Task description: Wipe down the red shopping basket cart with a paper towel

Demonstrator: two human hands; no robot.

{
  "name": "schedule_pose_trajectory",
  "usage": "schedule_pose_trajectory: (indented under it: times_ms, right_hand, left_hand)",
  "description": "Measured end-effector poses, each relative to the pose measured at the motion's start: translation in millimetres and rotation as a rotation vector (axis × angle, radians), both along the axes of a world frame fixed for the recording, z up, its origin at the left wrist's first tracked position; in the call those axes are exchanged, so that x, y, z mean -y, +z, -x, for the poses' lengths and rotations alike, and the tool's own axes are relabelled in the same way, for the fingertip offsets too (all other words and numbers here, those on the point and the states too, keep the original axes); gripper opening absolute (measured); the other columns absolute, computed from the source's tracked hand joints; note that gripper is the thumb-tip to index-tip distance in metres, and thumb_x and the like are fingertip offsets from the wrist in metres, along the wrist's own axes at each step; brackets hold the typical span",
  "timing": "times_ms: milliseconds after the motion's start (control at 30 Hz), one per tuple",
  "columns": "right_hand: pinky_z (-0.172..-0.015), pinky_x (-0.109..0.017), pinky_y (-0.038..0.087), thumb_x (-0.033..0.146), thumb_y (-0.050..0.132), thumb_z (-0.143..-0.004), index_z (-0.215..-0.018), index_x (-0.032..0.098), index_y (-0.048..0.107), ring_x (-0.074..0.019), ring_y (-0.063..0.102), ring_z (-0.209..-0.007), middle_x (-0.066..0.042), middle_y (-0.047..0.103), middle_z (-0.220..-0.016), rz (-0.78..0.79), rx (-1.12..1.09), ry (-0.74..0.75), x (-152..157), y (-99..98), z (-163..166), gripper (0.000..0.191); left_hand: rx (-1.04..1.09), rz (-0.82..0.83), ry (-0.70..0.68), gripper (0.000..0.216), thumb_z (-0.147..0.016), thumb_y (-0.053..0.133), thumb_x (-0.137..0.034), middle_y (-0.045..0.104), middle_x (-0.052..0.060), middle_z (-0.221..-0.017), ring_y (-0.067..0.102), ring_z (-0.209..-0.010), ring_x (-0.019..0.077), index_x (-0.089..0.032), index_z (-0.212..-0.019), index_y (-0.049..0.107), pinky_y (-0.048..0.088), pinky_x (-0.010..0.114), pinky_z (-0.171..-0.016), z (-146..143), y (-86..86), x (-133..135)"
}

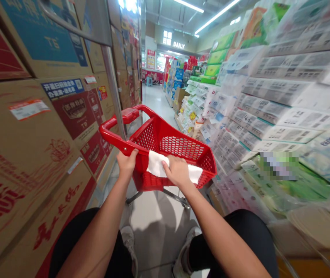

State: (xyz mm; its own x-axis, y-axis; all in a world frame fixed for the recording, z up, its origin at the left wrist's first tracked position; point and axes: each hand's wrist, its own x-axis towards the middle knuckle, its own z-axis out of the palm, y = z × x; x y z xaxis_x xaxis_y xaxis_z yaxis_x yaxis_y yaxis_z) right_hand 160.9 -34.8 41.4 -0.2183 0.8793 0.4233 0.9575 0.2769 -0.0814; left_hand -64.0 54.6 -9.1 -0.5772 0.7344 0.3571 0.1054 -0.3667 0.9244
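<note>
A red plastic shopping cart (179, 148) stands in a shop aisle right in front of me, tilted in the view. My left hand (126, 162) is closed over the near left corner of its rim, below the red handle (115, 133). My right hand (177, 170) lies on a white cloth (155, 164) draped over the near rim, fingers curled and pressing it against the cart's edge. My two legs in dark shorts and pale shoes show below.
Stacked cardboard cartons (31, 146) wall the left side, with a metal post (113, 85) close to the cart. Shelves of wrapped tissue packs (269, 116) fill the right. The pale floor aisle (159, 102) runs ahead toward more displays and a "DAILY" sign (179, 45).
</note>
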Motion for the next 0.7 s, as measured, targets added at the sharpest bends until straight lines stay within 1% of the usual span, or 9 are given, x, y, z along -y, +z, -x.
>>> schedule_pose_trajectory:
  times_ms: [100, 200, 267, 333, 367, 433, 633, 700]
  right_hand:
    - [-0.086, -0.032, 0.032, 0.051, 0.033, -0.105, -0.107, 0.018, 0.062, -0.0243, 0.061, -0.097, -0.01, 0.071, -0.1, -0.008, 0.034, -0.085, 13.5, -14.9, -51.9, 0.044]
    - [-0.084, -0.032, 0.032, 0.048, 0.031, -0.106, -0.104, 0.017, 0.063, -0.0245, 0.061, -0.096, -0.01, 0.07, -0.096, 0.01, 0.032, -0.2, 23.7, -24.9, -102.7, 0.044]
    - [-0.084, -0.031, 0.032, 0.047, 0.03, -0.106, -0.104, 0.017, 0.064, -0.024, 0.062, -0.095, -0.011, 0.071, -0.094, 0.034, 0.017, -0.264, 27.3, -26.7, -122.5, 0.045]
    - [-0.084, -0.032, 0.032, 0.048, 0.031, -0.106, -0.105, 0.017, 0.064, -0.0242, 0.062, -0.095, -0.011, 0.071, -0.096, 0.04, -0.002, -0.314, 27.8, -24.8, -123.7, 0.045]
    - [-0.084, -0.032, 0.032, 0.05, 0.033, -0.105, -0.106, 0.017, 0.065, -0.0246, 0.062, -0.096, -0.012, 0.072, -0.098, 0.036, -0.012, -0.326, 26.8, -22.8, -116.9, 0.045]
    - [-0.086, -0.033, 0.032, 0.053, 0.036, -0.104, -0.108, 0.017, 0.064, -0.0255, 0.062, -0.098, -0.013, 0.072, -0.101, 0.019, -0.034, -0.307, 22.5, -17.6, -90.8, 0.046]
    - [-0.093, -0.037, 0.036, 0.062, 0.038, -0.1, -0.119, 0.016, 0.059, -0.0272, 0.061, -0.105, -0.014, 0.069, -0.112, -0.032, -0.153, -0.074, -1.6, 6.6, 28.8, 0.054]
    - [-0.093, -0.038, 0.038, 0.064, 0.036, -0.1, -0.124, 0.016, 0.057, -0.0276, 0.06, -0.108, -0.014, 0.068, -0.118, -0.047, -0.185, 0.015, -9.5, 14.6, 59.3, 0.058]
  left_hand:
    - [0.012, 0.001, 0.013, 0.032, -0.064, 0.073, -0.038, 0.068, 0.005, -0.08, 0.065, -0.073, 0.0196, -0.016, -0.086, 0.065, 0.056, 0.034, -0.076, 1.9, -1.0, -1.0]
    - [0.038, -0.003, 0.019, 0.033, -0.063, 0.073, -0.039, 0.068, 0.004, -0.08, 0.065, -0.073, 0.0197, -0.016, -0.086, 0.066, 0.056, 0.035, -0.076, -3.3, -0.5, -0.1]
    - [0.051, -0.014, 0.021, 0.034, -0.063, 0.074, -0.04, 0.069, 0.004, -0.082, 0.065, -0.074, 0.0196, -0.016, -0.087, 0.066, 0.056, 0.035, -0.077, -8.7, -0.1, 1.3]
    - [0.053, -0.022, 0.028, 0.035, -0.064, 0.074, -0.04, 0.07, 0.004, -0.083, 0.066, -0.075, 0.0195, -0.017, -0.088, 0.066, 0.056, 0.035, -0.079, -14.2, 0.5, 3.3]
    - [0.054, -0.021, 0.03, 0.035, -0.064, 0.074, -0.039, 0.07, 0.004, -0.083, 0.066, -0.076, 0.0196, -0.017, -0.088, 0.066, 0.056, 0.036, -0.08, -16.7, 1.0, 4.6]
    - [0.062, -0.011, 0.022, 0.034, -0.064, 0.074, -0.039, 0.07, 0.005, -0.084, 0.067, -0.077, 0.0203, -0.017, -0.089, 0.067, 0.056, 0.036, -0.081, -21.0, 2.7, 8.2]
    - [0.017, -0.008, -0.005, 0.037, -0.066, 0.073, -0.04, 0.072, 0.007, -0.088, 0.068, -0.081, 0.0223, -0.015, -0.093, 0.068, 0.056, 0.039, -0.083, -27.0, 8.6, 20.0]
    - [0.002, 0.0, -0.014, 0.035, -0.067, 0.07, -0.039, 0.071, 0.007, -0.086, 0.068, -0.08, 0.0225, -0.014, -0.092, 0.067, 0.056, 0.04, -0.083, -24.6, 8.0, 19.8]
